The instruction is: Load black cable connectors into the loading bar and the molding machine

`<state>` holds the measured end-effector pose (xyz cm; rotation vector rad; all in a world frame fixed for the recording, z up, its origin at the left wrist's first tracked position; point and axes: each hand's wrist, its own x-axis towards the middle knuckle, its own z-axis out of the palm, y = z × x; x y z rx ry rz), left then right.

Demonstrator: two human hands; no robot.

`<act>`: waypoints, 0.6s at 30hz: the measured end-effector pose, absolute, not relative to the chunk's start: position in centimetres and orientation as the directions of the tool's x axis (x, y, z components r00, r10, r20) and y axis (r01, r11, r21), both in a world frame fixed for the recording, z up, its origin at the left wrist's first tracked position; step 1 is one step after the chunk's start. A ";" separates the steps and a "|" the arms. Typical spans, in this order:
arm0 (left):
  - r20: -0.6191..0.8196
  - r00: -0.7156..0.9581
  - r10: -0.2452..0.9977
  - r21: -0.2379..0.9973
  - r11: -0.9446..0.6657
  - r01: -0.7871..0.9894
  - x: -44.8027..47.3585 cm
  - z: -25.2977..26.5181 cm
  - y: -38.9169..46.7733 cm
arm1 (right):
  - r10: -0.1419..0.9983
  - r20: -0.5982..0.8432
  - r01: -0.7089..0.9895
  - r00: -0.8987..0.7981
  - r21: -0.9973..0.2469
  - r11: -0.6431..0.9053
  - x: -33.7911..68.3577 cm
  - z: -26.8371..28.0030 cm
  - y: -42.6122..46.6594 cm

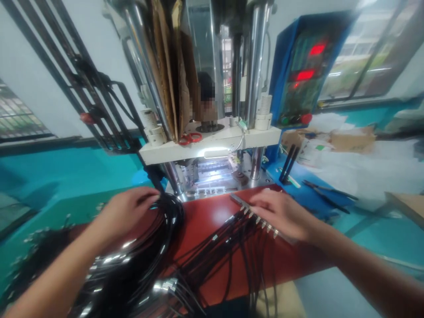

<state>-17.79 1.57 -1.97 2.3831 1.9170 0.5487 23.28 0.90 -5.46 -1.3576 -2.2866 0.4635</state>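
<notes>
My left hand (127,212) is closed in a pinch at the upper edge of a looped bundle of black cables (174,216); its fingertips meet a cable there, a little blurred. My right hand (278,212) grips a flat metal bar (236,199) from above, over the red work surface (212,225). Several small metal connectors (263,224) sit in a row along the bar's near edge. Black cables run from them toward me and down over the front edge. My palm covers part of the bar.
Ahead stands a press with a pale plate (185,152), steel columns and a lit mould area (213,172). Red-handled scissors (190,139) lie on the plate. To the right are pliers (326,194) and a blue control box (281,57). More cables (43,251) heap at the left.
</notes>
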 end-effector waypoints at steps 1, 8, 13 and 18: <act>0.233 0.268 0.935 0.265 -0.326 0.907 -16.0 -2.8 3.2 | 0.877 0.217 0.746 -0.430 -0.462 0.480 21.1 -5.3 2.5; 0.076 0.399 0.914 0.134 -0.406 0.904 -9.9 -8.7 11.9 | 0.922 0.073 0.834 -0.380 -0.404 0.376 9.8 -8.6 12.3; 0.079 0.410 0.909 0.195 -0.418 0.888 -10.7 -10.0 12.5 | 0.922 0.049 0.824 -0.385 -0.432 0.367 10.1 -10.1 13.4; 0.096 0.378 0.921 0.309 -0.389 0.868 -10.7 -10.5 12.5 | 0.903 0.101 0.777 -0.417 -0.476 0.412 11.7 -9.8 14.2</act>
